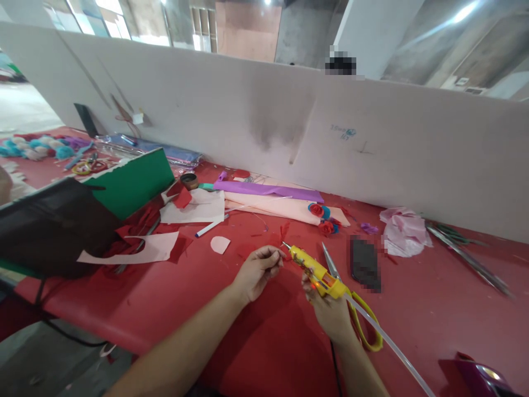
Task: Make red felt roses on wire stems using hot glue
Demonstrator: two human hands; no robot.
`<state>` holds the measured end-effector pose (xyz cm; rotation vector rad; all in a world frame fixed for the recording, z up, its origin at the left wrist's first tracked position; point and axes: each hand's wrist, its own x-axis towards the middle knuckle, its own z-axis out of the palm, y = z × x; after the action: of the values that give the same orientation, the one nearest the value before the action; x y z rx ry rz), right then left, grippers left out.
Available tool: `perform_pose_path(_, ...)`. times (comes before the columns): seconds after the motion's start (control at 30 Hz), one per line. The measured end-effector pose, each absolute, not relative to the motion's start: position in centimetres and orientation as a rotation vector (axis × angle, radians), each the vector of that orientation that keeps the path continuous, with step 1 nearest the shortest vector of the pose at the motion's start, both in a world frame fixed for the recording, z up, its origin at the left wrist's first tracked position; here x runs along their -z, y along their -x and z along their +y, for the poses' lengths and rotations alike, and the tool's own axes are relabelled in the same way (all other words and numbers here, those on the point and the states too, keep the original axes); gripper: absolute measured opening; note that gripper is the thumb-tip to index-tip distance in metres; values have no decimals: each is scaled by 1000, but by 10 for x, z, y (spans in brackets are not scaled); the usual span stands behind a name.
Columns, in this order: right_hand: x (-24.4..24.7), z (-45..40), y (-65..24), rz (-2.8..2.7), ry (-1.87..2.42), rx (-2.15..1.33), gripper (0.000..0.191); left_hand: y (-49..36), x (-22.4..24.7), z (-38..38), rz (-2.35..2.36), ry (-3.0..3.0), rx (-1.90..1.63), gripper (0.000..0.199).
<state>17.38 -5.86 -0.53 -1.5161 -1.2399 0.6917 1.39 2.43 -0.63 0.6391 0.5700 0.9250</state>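
In my right hand (326, 309) is a yellow hot glue gun (312, 267), its nozzle aimed up and left and a long clear glue stick (392, 344) running out of its back. A small orange light glows on the gun's side. My left hand (260, 270) is closed in a pinch just left of the nozzle, on what looks like a thin red piece (286, 255), mostly hidden by the fingers. Scissors with yellow handles (374, 336) lie partly under the gun and my right hand. Beyond the fingertips is a scrap of red crepe paper (283, 231).
Red and blue paper flowers (317, 210), a purple paper roll (268, 191) and a marker (211, 226) lie farther back. A phone (365, 263) and crumpled pink paper (405, 231) are at right. A dark bag (58, 226) stands left; a white partition (206, 110) rises behind.
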Motion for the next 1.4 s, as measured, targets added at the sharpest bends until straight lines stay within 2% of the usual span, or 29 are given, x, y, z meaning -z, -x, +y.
perform_pose_path(0.27, 8, -60, -176, -1253, 1529, -672, 32, -13, 2, 21, 481, -644, -867, 21)
perform_pose_path(0.77, 9, -62, -177, -1260, 1496, -682, 30, -13, 1, 21, 505, -635, -886, 19)
perform_pose_path(1.0, 1, -62, -174, -1296, 1475, -548, 33, -12, -1, 20, 567, -690, -921, 22)
perform_pose_path(1.4, 2, -65, -177, -1313, 1502, -653, 31, -12, 3, 22, 557, -697, -925, 20)
